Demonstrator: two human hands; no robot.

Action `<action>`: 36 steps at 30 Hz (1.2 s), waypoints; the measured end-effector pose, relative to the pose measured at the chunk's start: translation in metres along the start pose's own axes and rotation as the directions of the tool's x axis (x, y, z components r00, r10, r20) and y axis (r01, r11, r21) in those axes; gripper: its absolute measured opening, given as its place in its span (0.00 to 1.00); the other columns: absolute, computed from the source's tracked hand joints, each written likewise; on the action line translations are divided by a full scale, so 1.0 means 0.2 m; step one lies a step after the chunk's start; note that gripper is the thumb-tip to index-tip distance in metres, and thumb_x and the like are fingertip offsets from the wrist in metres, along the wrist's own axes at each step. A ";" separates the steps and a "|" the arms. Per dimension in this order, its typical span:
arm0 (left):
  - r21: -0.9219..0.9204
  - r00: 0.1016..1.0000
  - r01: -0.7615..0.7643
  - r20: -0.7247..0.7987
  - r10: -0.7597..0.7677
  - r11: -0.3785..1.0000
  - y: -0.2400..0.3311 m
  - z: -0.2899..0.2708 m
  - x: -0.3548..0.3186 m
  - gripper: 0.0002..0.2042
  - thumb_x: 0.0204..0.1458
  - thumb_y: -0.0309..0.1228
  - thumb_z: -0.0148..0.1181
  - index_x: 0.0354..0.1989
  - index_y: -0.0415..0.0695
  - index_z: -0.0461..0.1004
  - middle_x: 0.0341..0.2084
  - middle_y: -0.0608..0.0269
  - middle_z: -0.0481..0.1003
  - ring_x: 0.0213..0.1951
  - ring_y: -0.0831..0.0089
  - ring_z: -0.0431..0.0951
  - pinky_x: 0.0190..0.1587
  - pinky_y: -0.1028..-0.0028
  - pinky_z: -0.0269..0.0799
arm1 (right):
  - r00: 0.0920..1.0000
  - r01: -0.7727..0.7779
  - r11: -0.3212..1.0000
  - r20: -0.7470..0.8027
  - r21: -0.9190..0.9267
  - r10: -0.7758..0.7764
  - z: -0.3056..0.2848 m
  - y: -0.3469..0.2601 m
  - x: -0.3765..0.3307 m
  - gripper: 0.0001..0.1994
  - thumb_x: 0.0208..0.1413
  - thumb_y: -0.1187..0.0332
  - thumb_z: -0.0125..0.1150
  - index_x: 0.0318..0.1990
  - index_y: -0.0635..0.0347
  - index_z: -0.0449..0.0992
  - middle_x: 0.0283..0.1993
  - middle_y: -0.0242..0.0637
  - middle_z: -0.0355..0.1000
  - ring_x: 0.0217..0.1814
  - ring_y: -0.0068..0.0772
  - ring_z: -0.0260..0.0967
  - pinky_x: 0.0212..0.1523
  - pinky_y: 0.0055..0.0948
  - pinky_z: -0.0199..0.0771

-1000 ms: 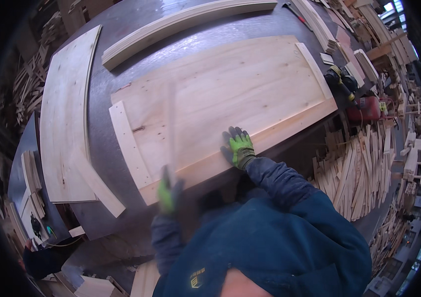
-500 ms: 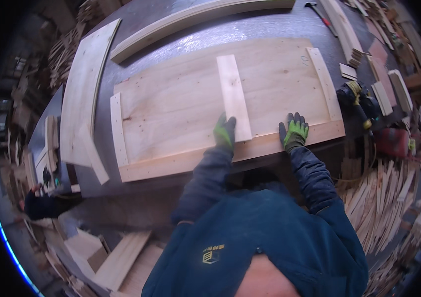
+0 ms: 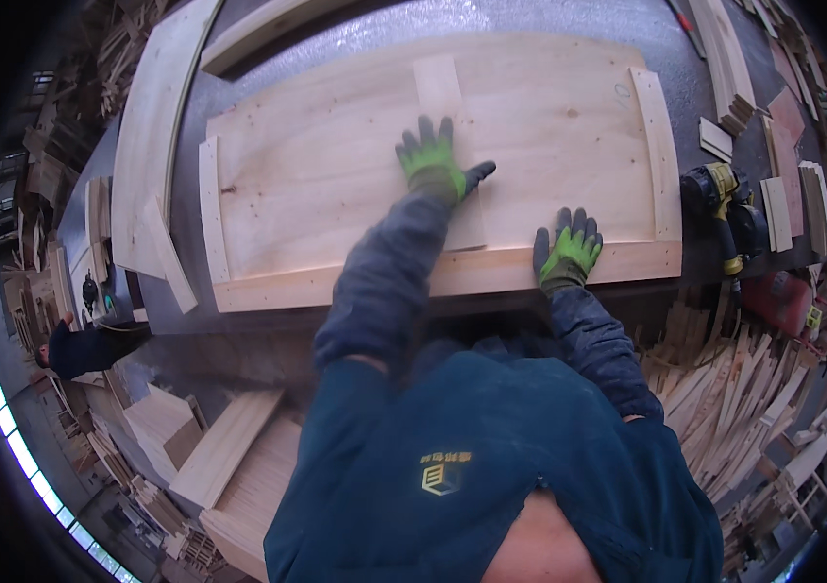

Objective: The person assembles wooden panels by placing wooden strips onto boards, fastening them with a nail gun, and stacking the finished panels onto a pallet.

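left hand (image 3: pixel 430 160) flat, fingers spread, pressing the centre slat (image 3: pixel 449 126) mid-panel | right hand (image 3: pixel 569 251) flat, open, on the near rail (image 3: pixel 452 274) by the desk's (image 3: pixel 569 21) near edge | keep slat square; press evenly; panel (image 3: pixel 336 175) steady

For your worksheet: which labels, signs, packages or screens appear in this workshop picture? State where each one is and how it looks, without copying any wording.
Badge: chest of the person's dark blue top, small yellow emblem under a short yellow line.
Label: on the red case at the right, small and yellow.
No packages or screens can be made out.
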State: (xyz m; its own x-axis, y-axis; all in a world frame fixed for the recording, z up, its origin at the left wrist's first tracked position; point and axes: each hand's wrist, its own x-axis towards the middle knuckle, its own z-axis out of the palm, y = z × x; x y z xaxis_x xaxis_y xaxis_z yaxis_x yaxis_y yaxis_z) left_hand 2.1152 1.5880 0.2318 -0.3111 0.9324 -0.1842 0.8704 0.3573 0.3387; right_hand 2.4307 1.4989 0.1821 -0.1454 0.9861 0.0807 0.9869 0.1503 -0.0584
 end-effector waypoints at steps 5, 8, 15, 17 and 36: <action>0.005 0.977 -0.189 -0.100 0.189 0.982 -0.22 0.19 0.21 0.61 0.60 0.72 0.75 0.96 0.48 0.62 0.96 0.30 0.49 0.95 0.29 0.47 0.95 0.36 0.37 | 0.999 0.000 1.000 0.048 -0.008 0.000 0.03 -0.05 0.04 0.39 0.79 0.43 0.63 0.88 0.57 0.75 0.95 0.59 0.63 0.96 0.72 0.56 0.95 0.73 0.46; -0.053 0.968 -0.204 -0.157 0.193 0.978 -0.22 0.26 0.23 0.60 0.62 0.69 0.74 0.96 0.46 0.62 0.96 0.28 0.49 0.95 0.28 0.47 0.96 0.36 0.37 | 1.000 0.020 1.000 -0.017 -0.013 -0.020 0.07 -0.06 0.14 0.39 0.79 0.43 0.63 0.88 0.57 0.75 0.94 0.59 0.63 0.96 0.72 0.56 0.95 0.74 0.47; -0.105 0.974 -0.171 -0.169 0.152 0.980 -0.29 0.30 0.09 0.57 0.64 0.65 0.74 0.95 0.43 0.62 0.95 0.28 0.51 0.95 0.28 0.47 0.96 0.36 0.35 | 1.000 0.021 1.000 0.004 0.022 -0.021 0.03 -0.15 0.03 0.37 0.77 0.48 0.67 0.86 0.59 0.76 0.92 0.60 0.67 0.94 0.73 0.59 0.93 0.75 0.50; -0.133 0.978 -0.166 -0.152 0.146 0.977 -0.27 0.28 0.09 0.57 0.64 0.64 0.75 0.95 0.44 0.63 0.95 0.30 0.51 0.95 0.30 0.47 0.97 0.38 0.34 | 1.000 0.025 1.000 -0.010 0.016 -0.024 0.03 -0.14 0.03 0.37 0.77 0.48 0.67 0.86 0.59 0.76 0.92 0.61 0.67 0.94 0.73 0.59 0.93 0.75 0.51; -0.095 0.995 -0.030 -0.096 0.020 0.995 -0.19 0.34 -1.19 0.57 0.72 0.73 0.61 0.98 0.45 0.56 0.97 0.37 0.49 0.96 0.35 0.48 0.96 0.38 0.39 | 0.997 0.082 0.989 0.013 -0.122 -0.081 -0.11 0.09 -0.67 0.37 0.84 0.41 0.58 0.89 0.54 0.73 0.93 0.57 0.67 0.94 0.68 0.61 0.93 0.69 0.56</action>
State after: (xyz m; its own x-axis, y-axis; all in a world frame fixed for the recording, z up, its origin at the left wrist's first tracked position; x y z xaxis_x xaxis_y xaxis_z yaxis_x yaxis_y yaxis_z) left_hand 2.1811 1.3494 0.2006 -0.3286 0.9404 -0.0876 0.8392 0.3332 0.4298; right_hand 2.4704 1.3673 0.1914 -0.2259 0.9715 0.0719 0.9727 0.2210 0.0704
